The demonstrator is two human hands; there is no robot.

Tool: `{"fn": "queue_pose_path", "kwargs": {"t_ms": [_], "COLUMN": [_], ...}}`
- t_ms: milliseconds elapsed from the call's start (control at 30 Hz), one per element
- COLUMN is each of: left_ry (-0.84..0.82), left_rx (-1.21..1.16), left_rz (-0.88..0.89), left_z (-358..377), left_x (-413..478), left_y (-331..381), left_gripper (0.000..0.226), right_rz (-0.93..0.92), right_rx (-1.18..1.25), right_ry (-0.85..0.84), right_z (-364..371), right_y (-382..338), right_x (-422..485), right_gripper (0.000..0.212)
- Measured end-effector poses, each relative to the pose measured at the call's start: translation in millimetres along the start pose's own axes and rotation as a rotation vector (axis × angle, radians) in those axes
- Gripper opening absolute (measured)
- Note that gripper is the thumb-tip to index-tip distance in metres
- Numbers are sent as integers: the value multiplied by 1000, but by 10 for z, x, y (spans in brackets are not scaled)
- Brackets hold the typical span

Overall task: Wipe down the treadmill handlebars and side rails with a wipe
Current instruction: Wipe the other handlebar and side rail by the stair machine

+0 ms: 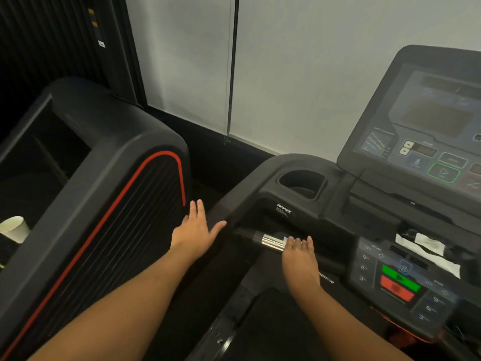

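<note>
Room: pale wall [312,74] behind, dark skirting below it.
Hard to see: console [429,121] is cut off at the right edge, and its screen is blurred.
Wipe [429,247]: lies crumpled on the button panel, right of both hands.
Left hand [195,230]: fingers spread, over the side rail [234,201]; whether they touch is unclear.
Right hand [299,254]: fingers straight, tips at the handlebar [272,242], on its silver part.
Around: a machine [104,191] with a red stripe on the left, with a paper cup [14,229] beside it.

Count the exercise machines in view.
2. A treadmill on the right, with a screen and cup holder; a second machine, black with a red stripe, on the left. More may lie outside the frame.
</note>
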State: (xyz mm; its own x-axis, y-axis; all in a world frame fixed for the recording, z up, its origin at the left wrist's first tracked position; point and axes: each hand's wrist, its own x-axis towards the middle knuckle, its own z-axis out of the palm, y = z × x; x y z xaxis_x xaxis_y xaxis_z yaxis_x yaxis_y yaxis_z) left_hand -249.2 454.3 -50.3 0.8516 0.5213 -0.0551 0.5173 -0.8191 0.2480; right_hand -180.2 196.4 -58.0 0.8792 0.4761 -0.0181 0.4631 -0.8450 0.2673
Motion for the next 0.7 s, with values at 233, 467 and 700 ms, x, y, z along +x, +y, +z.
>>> {"fn": "queue_pose_path", "kwargs": {"t_ms": [233, 467, 700], "left_ry": [70, 90, 110], "left_rx": [12, 43, 40], "left_rz": [-37, -50, -56], "left_z": [46, 33, 27], "left_x": [-43, -75, -98], "left_y": [-18, 12, 24], "left_gripper": [93, 87, 88], "right_rz": [-40, -37, -52], "right_rx": [-26, 16, -12], "right_ry": [9, 42, 26], "right_z": [65, 104, 54], "right_y": [-77, -135, -159], "right_x": [-46, 2, 42], "right_gripper": [59, 62, 63]}}
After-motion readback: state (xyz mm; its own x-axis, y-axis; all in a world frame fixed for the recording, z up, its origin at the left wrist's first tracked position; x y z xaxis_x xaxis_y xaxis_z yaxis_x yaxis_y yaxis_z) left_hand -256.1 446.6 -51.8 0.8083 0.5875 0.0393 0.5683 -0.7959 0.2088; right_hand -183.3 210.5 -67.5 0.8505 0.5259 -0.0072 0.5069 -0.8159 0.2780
